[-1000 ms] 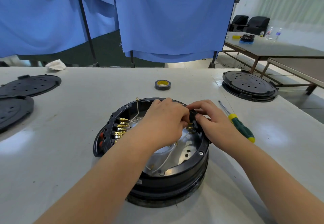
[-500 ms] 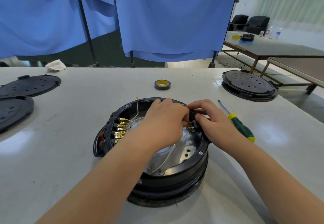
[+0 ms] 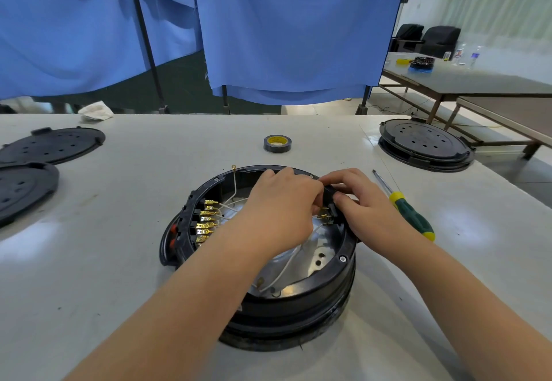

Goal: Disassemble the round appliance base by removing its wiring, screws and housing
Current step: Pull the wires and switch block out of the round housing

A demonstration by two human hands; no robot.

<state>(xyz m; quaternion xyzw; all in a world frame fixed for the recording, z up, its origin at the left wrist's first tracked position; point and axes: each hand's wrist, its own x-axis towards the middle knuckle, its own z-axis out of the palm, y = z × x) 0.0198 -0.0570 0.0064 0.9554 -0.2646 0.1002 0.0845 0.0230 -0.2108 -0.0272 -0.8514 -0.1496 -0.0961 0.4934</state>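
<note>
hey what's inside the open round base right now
Inside the base: brass terminals in a row at its left wall, white wires, and a shiny metal plate. The left hand and right hand cover the middle and pinch a black connector.

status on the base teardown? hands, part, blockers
Both hands, left hand and right hand, pinching a small black connector block at the base rim. Wiring still in. Screwdriver idle on table. No obstruction visible.

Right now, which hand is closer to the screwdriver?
Right hand, just beside the screwdriver on the base's right rim. Left hand is farther, over the base's middle.
</note>
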